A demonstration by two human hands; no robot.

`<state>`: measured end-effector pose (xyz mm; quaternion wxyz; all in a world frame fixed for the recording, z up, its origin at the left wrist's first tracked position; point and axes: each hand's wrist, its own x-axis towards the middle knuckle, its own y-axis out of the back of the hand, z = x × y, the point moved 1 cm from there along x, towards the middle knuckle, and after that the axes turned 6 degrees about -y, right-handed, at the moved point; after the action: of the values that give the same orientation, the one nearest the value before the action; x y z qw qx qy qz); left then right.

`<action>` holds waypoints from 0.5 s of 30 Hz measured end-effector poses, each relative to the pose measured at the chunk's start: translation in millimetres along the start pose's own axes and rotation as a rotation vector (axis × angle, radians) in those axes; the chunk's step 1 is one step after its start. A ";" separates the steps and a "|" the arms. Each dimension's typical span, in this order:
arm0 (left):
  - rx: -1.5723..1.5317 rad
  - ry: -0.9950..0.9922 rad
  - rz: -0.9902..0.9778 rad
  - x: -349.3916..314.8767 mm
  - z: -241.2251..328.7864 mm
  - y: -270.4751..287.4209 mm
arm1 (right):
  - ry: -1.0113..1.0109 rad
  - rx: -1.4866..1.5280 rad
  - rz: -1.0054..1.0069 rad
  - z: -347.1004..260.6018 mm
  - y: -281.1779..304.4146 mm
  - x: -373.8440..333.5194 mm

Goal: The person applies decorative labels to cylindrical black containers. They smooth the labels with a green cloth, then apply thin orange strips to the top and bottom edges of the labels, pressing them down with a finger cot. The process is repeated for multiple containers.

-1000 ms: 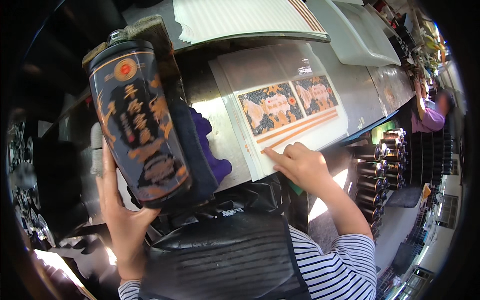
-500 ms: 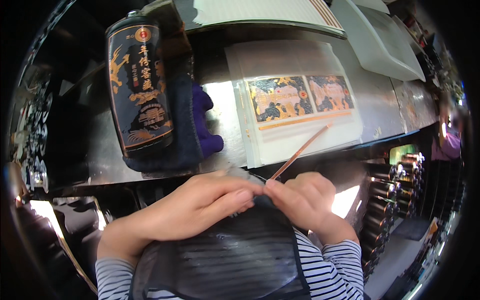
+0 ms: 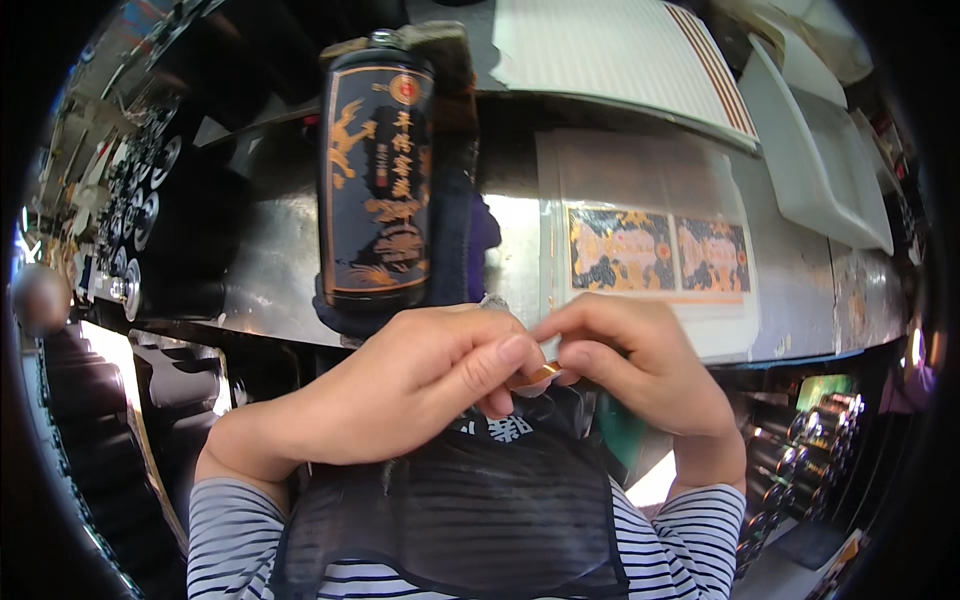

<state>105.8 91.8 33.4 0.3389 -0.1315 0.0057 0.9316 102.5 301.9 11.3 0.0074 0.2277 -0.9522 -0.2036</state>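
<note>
My left hand (image 3: pixel 440 370) and my right hand (image 3: pixel 645 360) meet just in front of the bench edge, above my dark apron. A short stretch of copper-coloured strip (image 3: pixel 546 374), with a whitish edge, shows between their fingertips. My left thumb and fingers are closed around it. My right thumb and forefinger curl in against its other side. A bit of grey material (image 3: pixel 493 301) peeks out behind my left knuckles, mostly hidden. Beyond the left hand, a black bottle (image 3: pixel 375 190) with gold and orange decoration lies on a dark blue cloth (image 3: pixel 450 235).
Sheets with black and gold decals (image 3: pixel 620 250) lie on the metal bench (image 3: pixel 270 250) beyond my right hand. Behind them are a white ribbed sheet with brown stripes (image 3: pixel 620 60) and a white plastic tray (image 3: pixel 815 160). Black bottles stand on the left and below right.
The copper strip, which stretched from my fingers toward the decal sheet, now shows only as a short piece between my hands. My right hand has turned inward. The view has shifted left.
</note>
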 end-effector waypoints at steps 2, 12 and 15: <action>-0.147 0.079 0.016 -5.1 10.7 10.5 | -0.076 0.159 -0.065 -5.7 9.3 5.7; 0.550 -0.339 0.271 -18.8 42.6 66.3 | 0.130 0.020 -0.047 -52.4 14.1 72.5; 0.685 -0.429 0.481 -13.5 49.8 100.7 | -0.007 0.195 0.060 -67.1 9.7 109.2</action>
<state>40.0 10.7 77.0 0.1310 0.1886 0.2729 0.9343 7.6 236.3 68.1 -0.0121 0.1979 -0.9739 -0.1103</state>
